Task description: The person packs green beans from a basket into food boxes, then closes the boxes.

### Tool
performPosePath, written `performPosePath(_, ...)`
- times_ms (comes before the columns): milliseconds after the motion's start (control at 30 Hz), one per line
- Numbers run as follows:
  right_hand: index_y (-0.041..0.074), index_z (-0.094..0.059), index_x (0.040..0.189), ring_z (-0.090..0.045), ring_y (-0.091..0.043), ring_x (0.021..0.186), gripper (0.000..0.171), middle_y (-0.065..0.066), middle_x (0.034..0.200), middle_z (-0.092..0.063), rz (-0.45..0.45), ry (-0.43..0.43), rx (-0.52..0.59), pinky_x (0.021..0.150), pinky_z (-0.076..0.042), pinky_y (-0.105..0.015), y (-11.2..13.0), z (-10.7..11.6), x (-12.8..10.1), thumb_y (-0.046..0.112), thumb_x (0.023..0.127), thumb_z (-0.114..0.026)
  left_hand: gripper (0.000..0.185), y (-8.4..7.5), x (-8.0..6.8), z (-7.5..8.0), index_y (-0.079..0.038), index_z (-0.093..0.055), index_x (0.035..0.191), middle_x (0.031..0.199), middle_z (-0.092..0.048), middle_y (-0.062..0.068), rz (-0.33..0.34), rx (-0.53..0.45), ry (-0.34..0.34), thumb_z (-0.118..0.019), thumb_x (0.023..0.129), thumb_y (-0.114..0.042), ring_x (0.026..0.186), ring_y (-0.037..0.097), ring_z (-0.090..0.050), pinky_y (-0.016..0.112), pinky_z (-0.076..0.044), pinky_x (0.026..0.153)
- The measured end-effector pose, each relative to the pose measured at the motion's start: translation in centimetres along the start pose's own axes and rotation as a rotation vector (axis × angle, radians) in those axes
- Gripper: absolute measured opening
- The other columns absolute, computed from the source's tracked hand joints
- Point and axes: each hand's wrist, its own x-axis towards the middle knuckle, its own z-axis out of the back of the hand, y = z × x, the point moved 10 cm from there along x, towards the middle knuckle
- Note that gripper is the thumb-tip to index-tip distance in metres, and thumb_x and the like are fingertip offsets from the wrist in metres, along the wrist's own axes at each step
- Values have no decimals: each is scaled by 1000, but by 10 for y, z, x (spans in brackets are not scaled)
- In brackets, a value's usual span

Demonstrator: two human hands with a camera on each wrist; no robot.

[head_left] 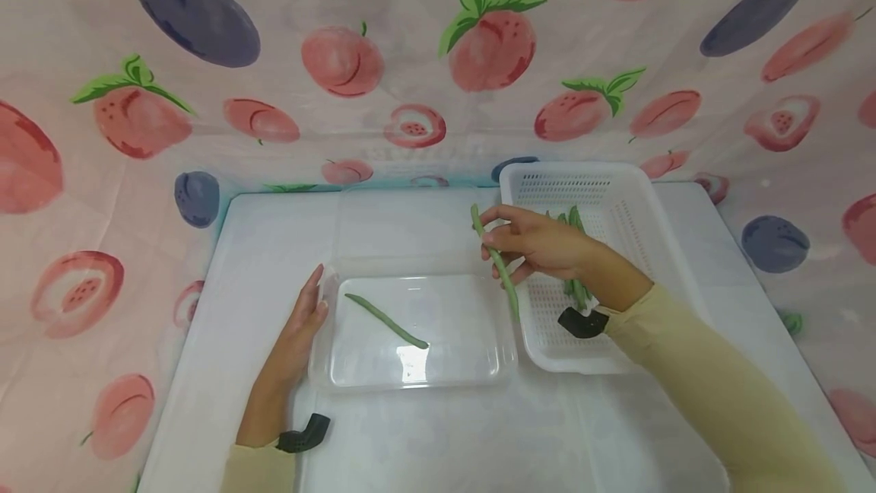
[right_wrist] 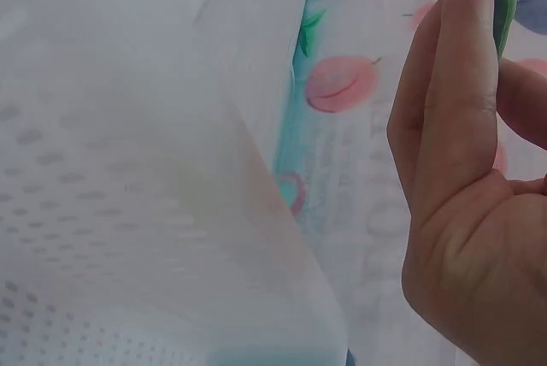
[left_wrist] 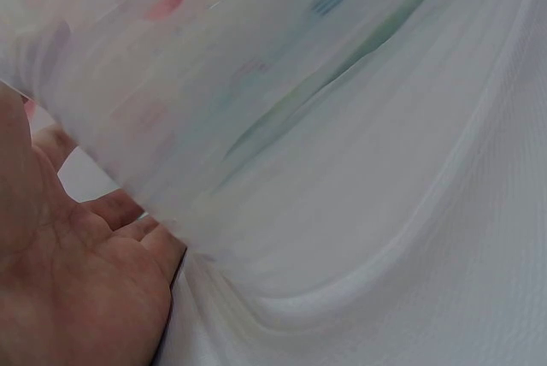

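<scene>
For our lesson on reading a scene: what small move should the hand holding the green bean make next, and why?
Probably carry the long green bean a little leftward and lower it into the clear plastic tray. The right hand pinches it over the gap beside the white perforated basket, one green bean already lies in that tray, and the left hand rests against its side.

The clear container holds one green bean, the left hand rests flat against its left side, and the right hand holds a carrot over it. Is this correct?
Not quite. The right hand holds a green bean, not a carrot, as the head view shows. The rest stands: the clear container holds one bean, and the left hand rests flat against its left side.
</scene>
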Motion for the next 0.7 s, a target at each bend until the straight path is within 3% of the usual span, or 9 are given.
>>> performPosePath(267, 12, -41, 136, -69, -21, 74, 31, -12, 100, -62, -11, 37, -30, 67, -64, -40, 5, -21, 13, 19, 108, -52, 64, 0, 0, 1, -39, -10, 164, 174, -1, 0, 7, 14, -10, -39, 109, -24, 159, 41, -1, 81, -16, 111)
performPosePath(700, 13, -44, 135, -70, -24, 74, 31, -9, 99, -64, -21, 71, -63, 63, -63, -36, 4, -42, 36, 20, 107, -55, 64, 3, 0, 0, -43, -10, 163, 174, 0, 0, 13, -2, -2, -39, 109, -24, 158, 43, -4, 78, -24, 109)
